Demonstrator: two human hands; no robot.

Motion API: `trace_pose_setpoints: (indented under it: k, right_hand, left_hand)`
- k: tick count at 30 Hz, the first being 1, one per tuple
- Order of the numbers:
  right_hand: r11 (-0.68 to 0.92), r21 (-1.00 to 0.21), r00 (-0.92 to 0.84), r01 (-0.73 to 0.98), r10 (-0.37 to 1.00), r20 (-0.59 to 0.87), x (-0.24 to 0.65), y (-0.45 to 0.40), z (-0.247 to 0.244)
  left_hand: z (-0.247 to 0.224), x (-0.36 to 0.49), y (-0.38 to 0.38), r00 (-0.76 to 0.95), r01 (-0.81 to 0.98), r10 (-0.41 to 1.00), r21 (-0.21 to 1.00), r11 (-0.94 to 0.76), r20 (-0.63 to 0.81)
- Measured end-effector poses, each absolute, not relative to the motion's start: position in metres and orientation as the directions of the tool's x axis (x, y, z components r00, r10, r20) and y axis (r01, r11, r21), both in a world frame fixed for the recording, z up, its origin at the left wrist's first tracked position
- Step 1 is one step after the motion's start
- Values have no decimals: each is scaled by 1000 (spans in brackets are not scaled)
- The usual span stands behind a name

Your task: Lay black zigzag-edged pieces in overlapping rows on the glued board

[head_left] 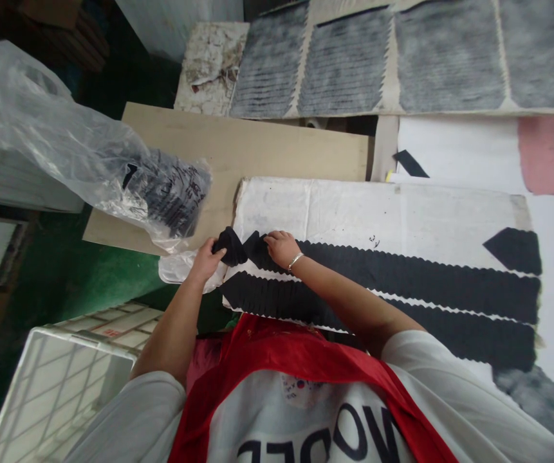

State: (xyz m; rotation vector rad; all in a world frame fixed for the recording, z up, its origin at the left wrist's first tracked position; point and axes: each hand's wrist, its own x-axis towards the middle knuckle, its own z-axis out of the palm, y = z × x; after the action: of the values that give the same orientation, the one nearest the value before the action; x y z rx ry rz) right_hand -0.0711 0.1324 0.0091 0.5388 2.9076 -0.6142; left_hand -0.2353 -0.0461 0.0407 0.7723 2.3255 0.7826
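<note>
Rows of overlapping black pieces [378, 265] with scalloped edges lie on a white board [339, 206]. A second row [281, 301] lies nearer my body. My left hand [206, 258] grips a small bundle of black pieces [231, 247] just past the board's left edge. At the left end of the upper row, my right hand [282, 248] has its fingertips pressed together on a black piece. Whatever is between those fingertips is too small to make out. A separate pointed black piece [515, 249] rests at the board's right end.
Left of the board, a clear plastic bag [112, 167] holds dark pieces on a tan board [257, 145]. A white crate [78, 366] stands at lower left. Grey sheets [349, 58] lie along the back. A black strip [410, 163] and pink sheet [551, 154] are at right.
</note>
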Motion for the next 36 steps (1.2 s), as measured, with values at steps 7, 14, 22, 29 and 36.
trace_pose_setpoints:
  k: [7, 14, 22, 29, 36]
  right_hand:
    - [844, -338, -901, 416, 333, -278, -113, 146, 13]
    - [876, -238, -880, 420, 328, -344, -142, 148, 9]
    - [925, -209, -914, 316, 239, -328, -148, 146, 15]
    - [939, -216, -892, 269, 159, -423, -158, 149, 16]
    - [864, -328, -824, 381, 157, -544, -166, 158, 26]
  left_hand:
    - [19, -220, -44, -392, 424, 826, 718, 552, -404]
    - [15, -211, -26, -229, 526, 857, 683, 507, -461]
    - [13, -227, -20, -206, 485, 846, 700, 524, -491]
    - [12, -233, -18, -213, 410, 843, 737, 537, -495]
    - [11, -242, -22, -252, 290, 840, 791, 539, -480]
